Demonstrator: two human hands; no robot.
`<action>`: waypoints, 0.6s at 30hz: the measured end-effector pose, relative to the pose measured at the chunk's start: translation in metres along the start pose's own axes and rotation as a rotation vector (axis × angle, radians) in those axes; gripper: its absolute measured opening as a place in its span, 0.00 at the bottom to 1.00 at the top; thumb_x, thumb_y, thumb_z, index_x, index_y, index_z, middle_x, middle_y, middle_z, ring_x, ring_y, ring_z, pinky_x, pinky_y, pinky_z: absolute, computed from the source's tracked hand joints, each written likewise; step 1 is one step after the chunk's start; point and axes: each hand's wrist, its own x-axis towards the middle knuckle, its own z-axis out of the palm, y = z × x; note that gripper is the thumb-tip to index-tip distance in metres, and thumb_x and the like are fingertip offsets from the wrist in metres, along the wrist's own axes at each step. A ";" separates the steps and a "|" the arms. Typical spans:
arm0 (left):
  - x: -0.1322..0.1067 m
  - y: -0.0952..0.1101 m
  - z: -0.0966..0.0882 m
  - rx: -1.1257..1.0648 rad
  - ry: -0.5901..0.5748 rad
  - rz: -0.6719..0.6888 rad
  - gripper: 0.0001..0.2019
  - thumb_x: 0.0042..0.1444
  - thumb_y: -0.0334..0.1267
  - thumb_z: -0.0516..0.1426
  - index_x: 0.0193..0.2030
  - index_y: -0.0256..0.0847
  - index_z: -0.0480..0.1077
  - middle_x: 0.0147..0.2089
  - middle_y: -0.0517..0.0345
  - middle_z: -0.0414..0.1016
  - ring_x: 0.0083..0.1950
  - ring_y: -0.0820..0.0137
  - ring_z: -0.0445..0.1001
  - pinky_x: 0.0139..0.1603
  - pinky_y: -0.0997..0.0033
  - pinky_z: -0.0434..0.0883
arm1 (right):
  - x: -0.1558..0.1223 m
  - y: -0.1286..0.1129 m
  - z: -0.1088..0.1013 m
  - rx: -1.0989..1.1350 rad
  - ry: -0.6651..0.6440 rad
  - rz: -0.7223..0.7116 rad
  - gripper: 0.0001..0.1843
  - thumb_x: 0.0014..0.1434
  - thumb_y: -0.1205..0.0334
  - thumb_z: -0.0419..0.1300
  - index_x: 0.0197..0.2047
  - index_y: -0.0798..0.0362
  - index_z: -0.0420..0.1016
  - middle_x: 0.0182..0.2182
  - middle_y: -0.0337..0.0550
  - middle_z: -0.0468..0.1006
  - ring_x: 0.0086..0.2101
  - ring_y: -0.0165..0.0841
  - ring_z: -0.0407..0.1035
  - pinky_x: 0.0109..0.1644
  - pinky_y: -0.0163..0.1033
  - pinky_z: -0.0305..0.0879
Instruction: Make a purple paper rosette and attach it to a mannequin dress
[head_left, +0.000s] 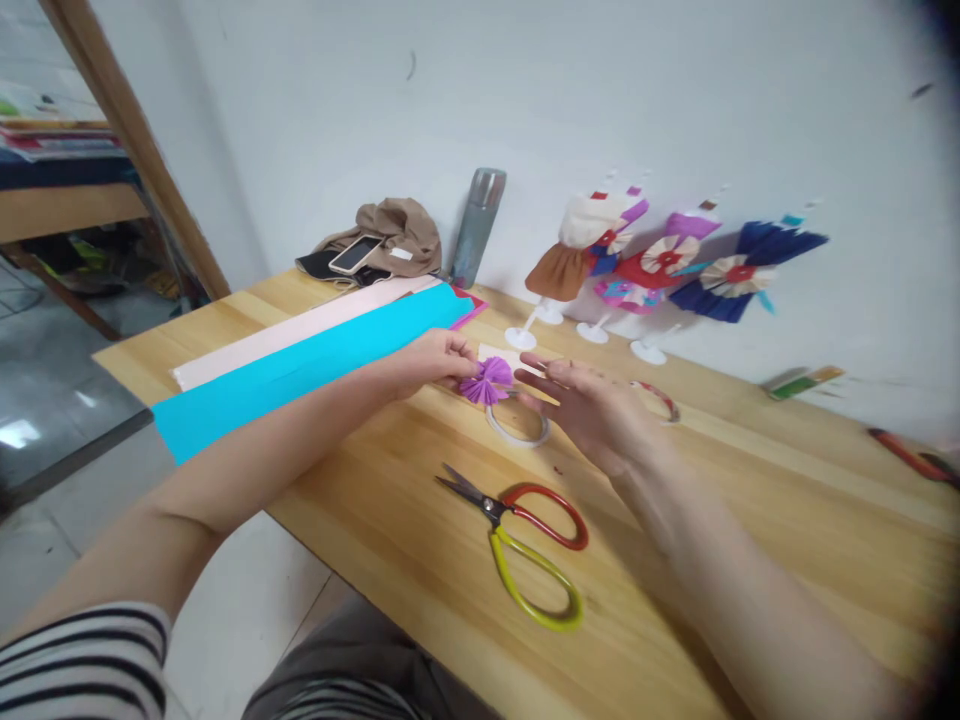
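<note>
A small purple pleated paper rosette (486,382) is pinched at its left edge by my left hand (444,360), above the wooden table. Just to its right, my right hand (581,400) hovers with fingers spread and nothing between them. Below the rosette a white roll of tape (519,440) lies on the tabletop. Closer to me rest scissors (491,510) with one red and one yellow handle, their blades slightly parted. Long sheets of blue paper (315,370) and pale pink paper (247,345) lie under and behind my left forearm.
Along the wall stand several little dress figures (664,260) on white stands. A grey bottle (478,230), a brown cloth bag (409,230) and a phone (357,254) sit at the back. A red-handled cutter (904,452) lies far right on the table (750,520).
</note>
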 end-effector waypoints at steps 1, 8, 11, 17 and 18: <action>0.001 0.007 0.005 -0.036 0.022 0.009 0.08 0.51 0.24 0.59 0.24 0.34 0.66 0.22 0.63 0.71 0.25 0.78 0.71 0.32 0.76 0.69 | -0.001 -0.007 -0.003 0.002 -0.009 -0.019 0.11 0.45 0.53 0.73 0.29 0.47 0.79 0.49 0.46 0.81 0.45 0.41 0.77 0.43 0.47 0.78; 0.021 0.071 0.042 0.009 0.119 0.181 0.11 0.50 0.20 0.57 0.22 0.35 0.64 0.18 0.66 0.67 0.22 0.79 0.69 0.28 0.78 0.67 | -0.024 -0.073 -0.016 0.033 0.243 -0.272 0.10 0.44 0.61 0.70 0.21 0.49 0.73 0.47 0.43 0.82 0.42 0.38 0.77 0.37 0.42 0.77; 0.033 0.090 0.055 0.056 0.112 0.282 0.10 0.49 0.21 0.58 0.23 0.36 0.64 0.18 0.66 0.66 0.22 0.79 0.69 0.27 0.77 0.68 | -0.029 -0.095 -0.023 -0.042 0.314 -0.345 0.12 0.46 0.61 0.68 0.19 0.50 0.69 0.45 0.44 0.82 0.34 0.34 0.77 0.26 0.36 0.70; 0.049 0.105 0.075 0.252 0.129 0.473 0.08 0.44 0.23 0.58 0.22 0.38 0.64 0.20 0.64 0.66 0.23 0.77 0.67 0.25 0.77 0.63 | -0.029 -0.107 -0.031 -0.055 0.310 -0.348 0.14 0.43 0.57 0.70 0.20 0.49 0.67 0.35 0.42 0.84 0.29 0.36 0.79 0.26 0.37 0.73; 0.050 0.104 0.077 0.255 0.128 0.474 0.08 0.44 0.24 0.57 0.22 0.38 0.63 0.20 0.64 0.66 0.23 0.77 0.67 0.25 0.77 0.63 | -0.029 -0.106 -0.032 -0.048 0.309 -0.345 0.15 0.42 0.57 0.71 0.20 0.49 0.67 0.33 0.41 0.84 0.30 0.37 0.80 0.29 0.39 0.75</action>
